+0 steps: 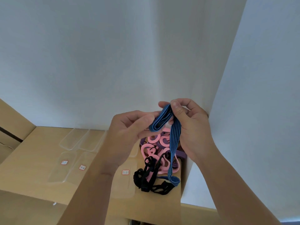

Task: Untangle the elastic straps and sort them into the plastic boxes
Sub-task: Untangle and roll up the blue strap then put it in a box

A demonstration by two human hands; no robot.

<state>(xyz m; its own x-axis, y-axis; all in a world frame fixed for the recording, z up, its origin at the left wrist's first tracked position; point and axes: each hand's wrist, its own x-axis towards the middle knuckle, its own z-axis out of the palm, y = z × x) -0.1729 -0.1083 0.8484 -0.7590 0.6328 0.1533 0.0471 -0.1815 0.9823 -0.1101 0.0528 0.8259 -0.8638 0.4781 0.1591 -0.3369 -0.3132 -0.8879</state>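
Both hands hold a blue striped elastic strap [162, 118] up in front of the white wall. My left hand [129, 125] pinches the folded bundle of it from the left. My right hand [190, 125] grips the top of the bundle with thumb and fingers, and the strap's loose tail hangs down past the palm to the cardboard top. Below lies a tangled pile: pink straps [151, 148], purple straps [181, 154] and black straps [149, 177]. Clear plastic boxes [76, 140] with small labels [82, 167] stand on the cardboard to the left.
The work surface is the top of large cardboard boxes [32, 159], set against a white wall [113, 62] with a corner on the right. A gap between boxes opens at far left. The cardboard's front edge drops off near the bottom.
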